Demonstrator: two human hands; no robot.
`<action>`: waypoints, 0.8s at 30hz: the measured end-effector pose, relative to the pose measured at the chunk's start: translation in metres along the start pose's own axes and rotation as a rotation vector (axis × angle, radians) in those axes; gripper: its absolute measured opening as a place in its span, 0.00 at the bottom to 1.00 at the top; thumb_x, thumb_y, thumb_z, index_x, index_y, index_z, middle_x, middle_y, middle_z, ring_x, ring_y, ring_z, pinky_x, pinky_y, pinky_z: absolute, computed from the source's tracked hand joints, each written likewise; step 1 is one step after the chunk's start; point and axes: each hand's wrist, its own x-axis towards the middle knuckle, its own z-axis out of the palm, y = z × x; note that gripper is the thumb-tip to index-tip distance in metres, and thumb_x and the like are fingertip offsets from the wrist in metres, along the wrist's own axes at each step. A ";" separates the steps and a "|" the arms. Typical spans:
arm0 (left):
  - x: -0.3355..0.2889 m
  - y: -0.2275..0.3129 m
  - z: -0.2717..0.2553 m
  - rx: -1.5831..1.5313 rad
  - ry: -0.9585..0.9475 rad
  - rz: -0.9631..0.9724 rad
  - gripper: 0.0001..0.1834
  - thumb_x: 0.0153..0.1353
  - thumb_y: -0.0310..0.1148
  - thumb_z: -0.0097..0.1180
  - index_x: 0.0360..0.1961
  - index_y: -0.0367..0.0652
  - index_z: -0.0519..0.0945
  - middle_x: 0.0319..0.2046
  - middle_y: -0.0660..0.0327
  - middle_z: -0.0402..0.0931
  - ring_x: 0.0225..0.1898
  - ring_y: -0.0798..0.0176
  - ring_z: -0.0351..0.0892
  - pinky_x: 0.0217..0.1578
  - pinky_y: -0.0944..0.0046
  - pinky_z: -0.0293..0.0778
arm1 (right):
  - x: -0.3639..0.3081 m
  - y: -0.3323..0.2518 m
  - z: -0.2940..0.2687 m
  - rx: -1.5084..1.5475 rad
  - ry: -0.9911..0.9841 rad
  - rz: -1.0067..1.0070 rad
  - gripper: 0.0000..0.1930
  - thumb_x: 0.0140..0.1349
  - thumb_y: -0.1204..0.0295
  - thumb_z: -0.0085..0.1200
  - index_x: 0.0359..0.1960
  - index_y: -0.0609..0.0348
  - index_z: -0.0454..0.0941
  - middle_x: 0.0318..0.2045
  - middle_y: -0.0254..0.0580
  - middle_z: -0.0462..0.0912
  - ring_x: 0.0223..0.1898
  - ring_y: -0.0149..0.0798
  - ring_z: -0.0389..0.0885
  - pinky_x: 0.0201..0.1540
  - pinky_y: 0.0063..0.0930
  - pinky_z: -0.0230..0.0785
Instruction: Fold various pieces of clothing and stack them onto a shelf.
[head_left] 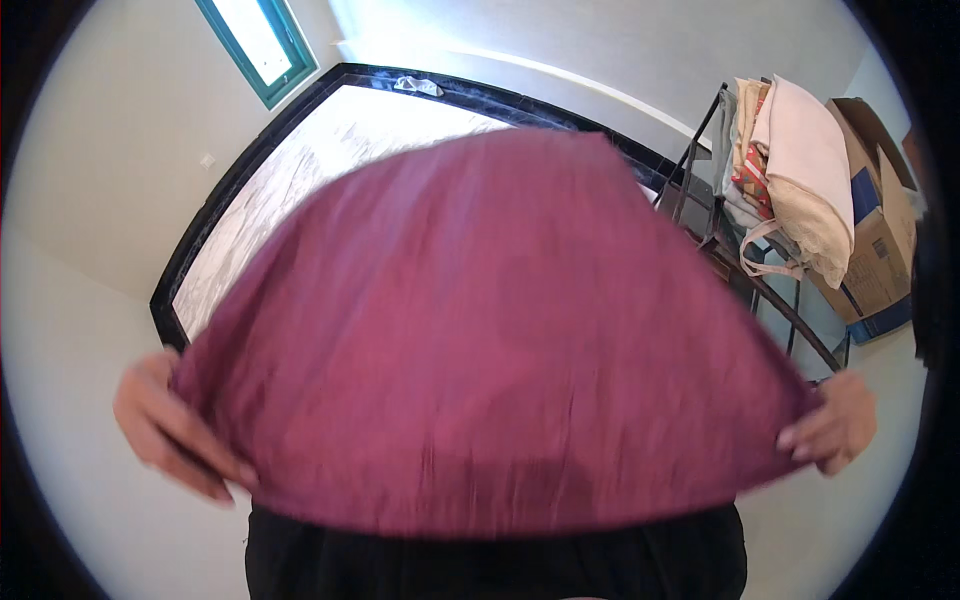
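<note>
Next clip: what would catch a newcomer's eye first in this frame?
A big maroon cloth fills the middle, stretched wide between the left hand and the right hand, each gripping a side edge. Behind it lies a pale marble surface with a black border. At the upper right, a dark metal rack holds folded fabrics beside a cardboard box.

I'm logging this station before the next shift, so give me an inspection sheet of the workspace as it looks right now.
Surface: marble-patterned white top with a black border, mostly hidden behind the cloth.
Job's things: wide maroon woven cloth, spread out and held up by its two lower corners.
Clutter: small pale crumpled item on the far black border.
Hands: left hand grips the left corner; right hand grips the right corner.
Cables: nothing seen.
Surroundings: dark metal rack with folded pale fabrics, brown cardboard box, teal-framed window, white walls.
</note>
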 end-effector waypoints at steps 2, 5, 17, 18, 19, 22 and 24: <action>0.012 0.038 0.020 0.006 -0.205 -0.220 0.15 0.57 0.12 0.47 0.39 0.36 0.84 0.42 0.52 0.82 0.31 0.72 0.84 0.30 0.77 0.77 | 0.016 0.006 0.018 -0.045 0.008 -0.111 0.08 0.63 0.74 0.50 0.32 0.57 0.83 0.35 0.41 0.86 0.24 0.25 0.79 0.19 0.14 0.55; 0.002 0.045 0.040 0.221 -0.185 -0.027 0.16 0.58 0.13 0.46 0.39 0.37 0.84 0.43 0.55 0.82 0.27 0.75 0.81 0.25 0.81 0.72 | 0.035 0.000 0.034 0.014 0.034 -0.208 0.10 0.64 0.76 0.49 0.33 0.57 0.85 0.34 0.39 0.87 0.19 0.20 0.76 0.18 0.09 0.57; -0.072 -0.158 -0.039 0.232 0.777 -1.303 0.14 0.64 0.36 0.55 0.37 0.33 0.81 0.26 0.63 0.79 0.18 0.70 0.76 0.22 0.70 0.68 | 0.083 0.202 0.020 0.233 0.657 1.017 0.07 0.62 0.72 0.56 0.34 0.66 0.77 0.27 0.39 0.81 0.26 0.33 0.84 0.28 0.19 0.73; -0.087 -0.184 -0.049 0.399 0.778 -1.377 0.13 0.64 0.36 0.55 0.37 0.35 0.81 0.24 0.65 0.77 0.18 0.72 0.74 0.22 0.70 0.67 | 0.079 0.244 0.014 0.068 0.659 1.055 0.07 0.62 0.73 0.56 0.36 0.65 0.77 0.28 0.40 0.81 0.26 0.31 0.84 0.28 0.20 0.73; -0.099 -0.200 -0.060 0.514 0.870 -1.345 0.13 0.65 0.37 0.55 0.37 0.37 0.81 0.25 0.66 0.77 0.19 0.74 0.72 0.22 0.71 0.66 | 0.082 0.274 0.008 -0.111 0.774 1.113 0.09 0.63 0.70 0.56 0.38 0.64 0.78 0.31 0.39 0.82 0.30 0.29 0.83 0.32 0.22 0.72; -0.062 -0.204 -0.091 0.420 1.220 -1.025 0.13 0.64 0.41 0.56 0.40 0.43 0.83 0.31 0.70 0.79 0.30 0.75 0.72 0.33 0.72 0.67 | 0.073 0.312 -0.019 -0.553 1.083 0.753 0.11 0.63 0.69 0.57 0.41 0.63 0.79 0.33 0.38 0.83 0.36 0.27 0.80 0.39 0.22 0.69; -0.045 -0.175 -0.102 0.560 1.377 -0.792 0.14 0.64 0.41 0.57 0.43 0.43 0.83 0.37 0.70 0.80 0.37 0.73 0.74 0.41 0.71 0.66 | 0.093 0.292 -0.036 -0.472 1.250 0.529 0.11 0.63 0.68 0.58 0.42 0.63 0.80 0.35 0.36 0.82 0.40 0.28 0.77 0.45 0.22 0.66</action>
